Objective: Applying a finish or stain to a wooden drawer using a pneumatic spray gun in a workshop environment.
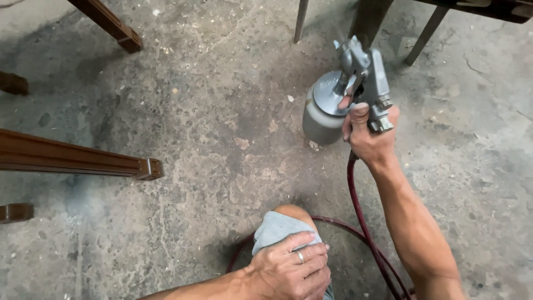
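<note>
- The right hand [371,140], right of centre in the frame, has a closed grip on the handle of a grey metal spray gun [367,78].
- The gun's round cup [323,111] hangs at its left; a dark red hose [361,216] runs down from the handle.
- The left hand [293,271], at the bottom centre, rests fingers curled on a knee under grey cloth [276,229].
- Brown wooden furniture legs [83,161] reach in from the left over the concrete floor [222,111].

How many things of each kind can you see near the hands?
Spray gun: 1
Red hose: 1
Grey cloth: 1
Brown wooden legs: 5, such as the long one
Metal legs: 2, such as the thin one
Hands: 2, left, right
Total: 12
</note>
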